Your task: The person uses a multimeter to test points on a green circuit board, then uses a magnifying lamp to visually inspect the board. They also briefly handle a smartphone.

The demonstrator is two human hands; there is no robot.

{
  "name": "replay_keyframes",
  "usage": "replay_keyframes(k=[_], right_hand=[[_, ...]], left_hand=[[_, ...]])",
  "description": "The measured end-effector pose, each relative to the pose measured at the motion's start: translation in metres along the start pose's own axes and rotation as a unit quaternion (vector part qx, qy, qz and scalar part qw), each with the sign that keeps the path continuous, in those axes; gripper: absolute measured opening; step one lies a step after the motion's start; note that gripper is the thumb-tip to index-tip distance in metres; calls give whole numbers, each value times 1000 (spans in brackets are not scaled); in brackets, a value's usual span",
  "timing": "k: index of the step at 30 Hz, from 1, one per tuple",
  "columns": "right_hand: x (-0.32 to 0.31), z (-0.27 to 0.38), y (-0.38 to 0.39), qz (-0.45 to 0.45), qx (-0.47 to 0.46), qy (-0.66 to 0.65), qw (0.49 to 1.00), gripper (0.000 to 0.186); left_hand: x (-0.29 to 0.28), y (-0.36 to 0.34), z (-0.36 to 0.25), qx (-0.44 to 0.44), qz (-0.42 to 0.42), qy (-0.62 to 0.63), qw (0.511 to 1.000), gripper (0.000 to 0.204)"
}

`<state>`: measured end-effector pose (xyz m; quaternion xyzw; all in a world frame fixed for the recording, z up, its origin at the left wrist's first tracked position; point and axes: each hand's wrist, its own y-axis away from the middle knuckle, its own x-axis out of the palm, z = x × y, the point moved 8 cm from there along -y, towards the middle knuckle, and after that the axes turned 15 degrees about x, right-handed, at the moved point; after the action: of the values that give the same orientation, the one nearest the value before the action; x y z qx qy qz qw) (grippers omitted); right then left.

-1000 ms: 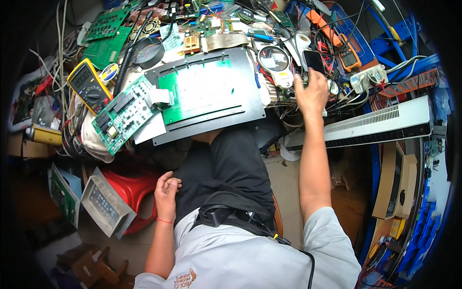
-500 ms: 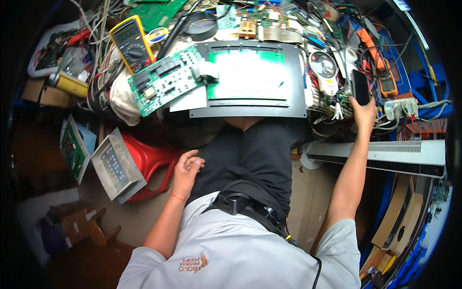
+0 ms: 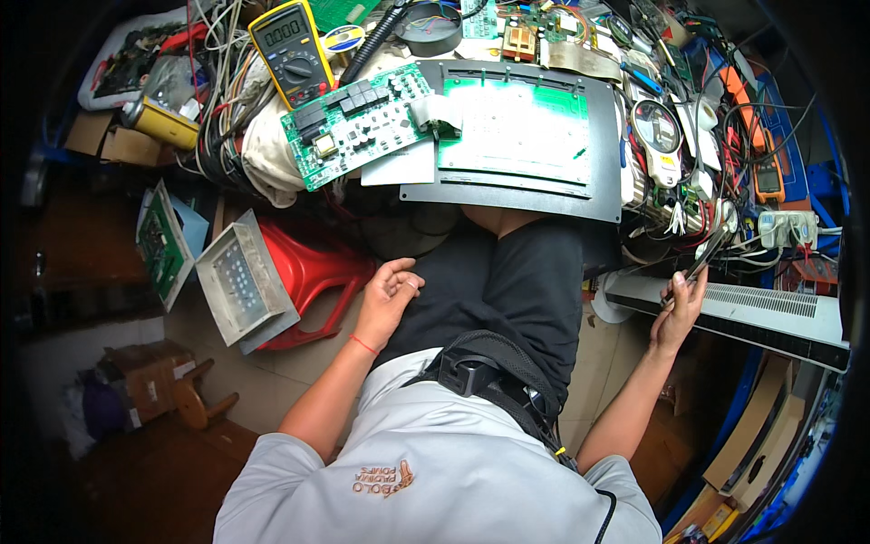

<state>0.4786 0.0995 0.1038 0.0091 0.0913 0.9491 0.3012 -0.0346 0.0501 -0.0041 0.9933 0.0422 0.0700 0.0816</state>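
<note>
My right hand (image 3: 677,315) grips a dark smartphone (image 3: 712,253), lifted off the cluttered bench and tilted nearly edge-on, so its screen is hidden. Over my left thigh, my left hand (image 3: 388,299) is empty, with its fingers loosely curled and apart. Ahead of me a black panel (image 3: 602,145) carries a brightly lit green circuit board (image 3: 517,127). A ribbon connector (image 3: 435,113) links it to a second green circuit board (image 3: 358,122) at its left. Behind that board stands a yellow multimeter (image 3: 292,56), its display lit.
A red stool (image 3: 317,281) with a grey metal enclosure (image 3: 237,281) stands at left. Below the phone runs a long white slatted appliance (image 3: 752,304). A magnifier-like tool (image 3: 658,136), an orange meter (image 3: 768,177) and a power strip (image 3: 785,228) crowd the right side among cables.
My right hand has lifted the phone off the bench and drawn it back toward me, turning it edge-on. My left hand stays near my thigh. The whole view has shifted slightly.
</note>
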Motion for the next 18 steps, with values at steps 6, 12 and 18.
replay_keyframes(k=[6,12,18], right_hand=[[8,-30,26,109,87,-146,979,85],[37,-27,40,290,106,-347,886,87],[46,-19,43,313,103,-364,871,99]], left_hand=[[3,0,4,-2,3,-13,1000,44],[3,0,8,-2,2,-15,1000,43],[1,1,11,-2,-2,-11,1000,42]])
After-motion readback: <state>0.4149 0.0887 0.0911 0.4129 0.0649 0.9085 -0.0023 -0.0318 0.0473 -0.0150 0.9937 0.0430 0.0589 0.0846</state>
